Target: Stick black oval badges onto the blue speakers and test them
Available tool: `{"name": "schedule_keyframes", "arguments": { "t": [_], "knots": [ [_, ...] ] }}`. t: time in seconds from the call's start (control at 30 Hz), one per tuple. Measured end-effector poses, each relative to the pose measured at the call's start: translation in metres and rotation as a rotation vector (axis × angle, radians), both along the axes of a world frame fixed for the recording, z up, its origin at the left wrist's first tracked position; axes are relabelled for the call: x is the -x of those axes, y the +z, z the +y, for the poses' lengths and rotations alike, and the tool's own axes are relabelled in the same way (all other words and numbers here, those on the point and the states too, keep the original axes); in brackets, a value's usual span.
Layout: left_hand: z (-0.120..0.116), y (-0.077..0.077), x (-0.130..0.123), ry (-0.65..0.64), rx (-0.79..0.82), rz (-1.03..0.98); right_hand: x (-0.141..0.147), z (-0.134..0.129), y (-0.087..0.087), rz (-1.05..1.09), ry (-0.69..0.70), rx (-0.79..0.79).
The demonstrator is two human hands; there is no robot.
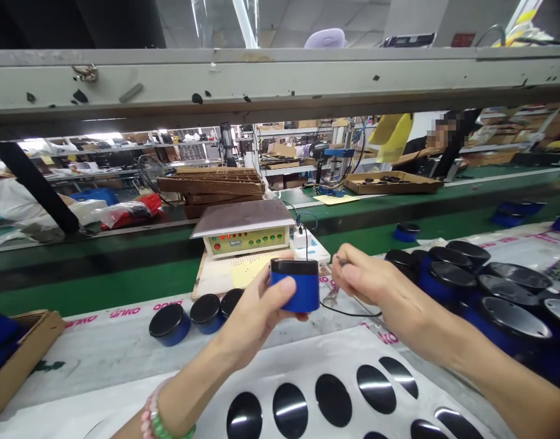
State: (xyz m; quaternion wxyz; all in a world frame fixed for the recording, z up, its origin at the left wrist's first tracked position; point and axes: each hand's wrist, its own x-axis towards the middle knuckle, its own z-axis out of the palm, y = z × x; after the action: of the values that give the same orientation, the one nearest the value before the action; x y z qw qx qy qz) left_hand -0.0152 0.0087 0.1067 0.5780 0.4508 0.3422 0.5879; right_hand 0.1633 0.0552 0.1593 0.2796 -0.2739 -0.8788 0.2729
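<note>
My left hand [262, 302] is closed around a short blue cylinder with a black top [301, 292], held up over the bench and slightly tilted. Just right of it, my right hand [360, 274] pinches a small dark tip, which looks like a cable end, between thumb and fingers. A thin black cable [348, 314] loops below between the two hands; where it joins is hidden. Behind the blue cylinder stands a control box [246, 241] with lit red and green indicators. Below my hands lies a white sheet [207, 390] bearing several glossy black discs [333, 399].
More blue cylinders [170, 323] stand left of my left hand, and a dense group [451, 277] sits at the right. A cardboard box [37, 353] holds others at far left. A green conveyor belt [138, 268] runs behind; a metal shelf beam [280, 82] crosses overhead.
</note>
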Motion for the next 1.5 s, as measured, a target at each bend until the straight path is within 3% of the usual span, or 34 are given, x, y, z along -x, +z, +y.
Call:
{"name": "schedule_keyframes", "arguments": {
  "t": [0.1, 0.2, 0.37, 0.47, 0.63, 0.77, 0.87, 0.93, 1.0, 1.37, 1.43, 1.5],
  "knots": [
    [-0.013, 0.0, 0.009, -0.122, 0.096, -0.174, -0.007, -0.003, -0.014, -0.05, 0.14, -0.071],
    [-0.022, -0.001, 0.012, -0.157, 0.159, -0.258, -0.005, -0.004, -0.028, -0.057, 0.136, -0.226],
    [-0.026, -0.003, 0.011, -0.037, 0.205, -0.249, 0.003, -0.007, -0.034, 0.011, 0.08, -0.472],
    [-0.028, -0.005, 0.009, 0.032, 0.136, -0.112, 0.003, -0.01, -0.032, -0.014, 0.026, -0.57],
    [-0.033, -0.005, 0.008, 0.196, -0.123, 0.363, 0.001, -0.017, -0.034, -0.093, -0.011, -0.668],
    [-0.039, -0.002, 0.008, 0.296, -0.339, 0.827, 0.0, -0.015, -0.048, 0.016, 0.05, -0.455],
    [-0.043, -0.001, 0.005, 0.414, -0.661, 1.203, -0.003, -0.01, -0.065, 0.094, 0.084, -0.299],
    [-0.047, -0.002, 0.002, 0.427, -0.898, 1.301, -0.007, -0.01, -0.076, 0.146, 0.083, -0.303],
    [-0.05, -0.005, -0.001, 0.406, -1.027, 1.276, -0.012, -0.012, -0.084, 0.188, 0.081, -0.349],
    [-0.056, -0.003, -0.003, 0.287, -0.863, 1.256, -0.019, -0.022, -0.093, 0.168, 0.056, -0.36],
    [-0.056, -0.001, -0.001, 0.256, -0.787, 1.229, -0.021, -0.023, -0.093, 0.132, 0.085, -0.345],
    [-0.055, 0.0, 0.001, 0.142, -0.654, 1.258, -0.024, -0.026, -0.093, 0.08, 0.149, -0.373]
  ]
}}
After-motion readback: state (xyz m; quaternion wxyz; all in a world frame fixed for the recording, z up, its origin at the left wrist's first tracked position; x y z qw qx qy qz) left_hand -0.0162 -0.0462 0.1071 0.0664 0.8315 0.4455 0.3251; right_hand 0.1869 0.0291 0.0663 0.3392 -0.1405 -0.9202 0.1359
